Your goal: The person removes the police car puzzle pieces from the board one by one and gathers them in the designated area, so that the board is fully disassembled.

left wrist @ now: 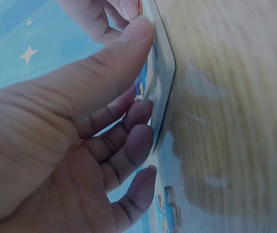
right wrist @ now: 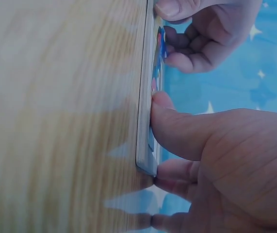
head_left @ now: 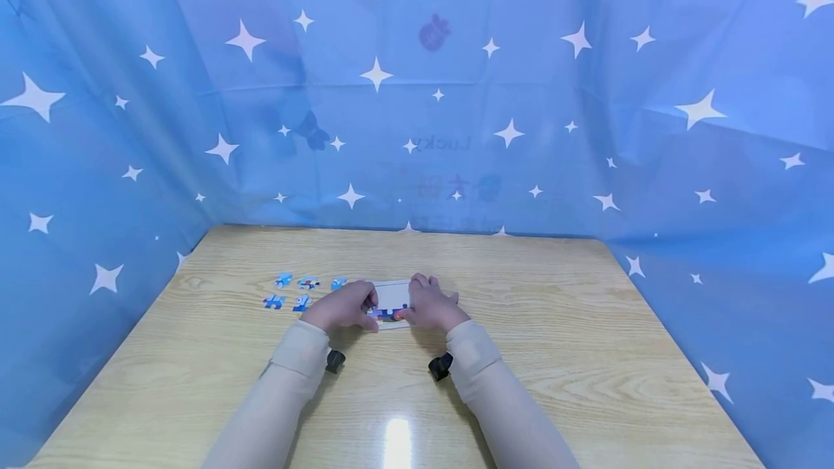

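A shallow white puzzle tray (head_left: 394, 294) lies on the table between the two hands, with a few joined colourful jigsaw pieces (head_left: 389, 315) along its near side. My left hand (head_left: 344, 305) is over the tray's left part. Its thumb and fingers pinch a jigsaw piece (left wrist: 149, 80), which stands tilted at the tray's edge. At the tray's right end is my right hand (head_left: 430, 302). Its thumb (right wrist: 174, 124) presses on the placed pieces, while its other fingers curl around the end of the tray. The hands cover part of the picture.
Left of the tray, several loose blue jigsaw pieces (head_left: 274, 302) lie spread on the wooden table (head_left: 554, 353). One piece (head_left: 339, 283) is close beside the left hand. A blue star-patterned curtain (head_left: 417, 107) surrounds the table at the back and sides.
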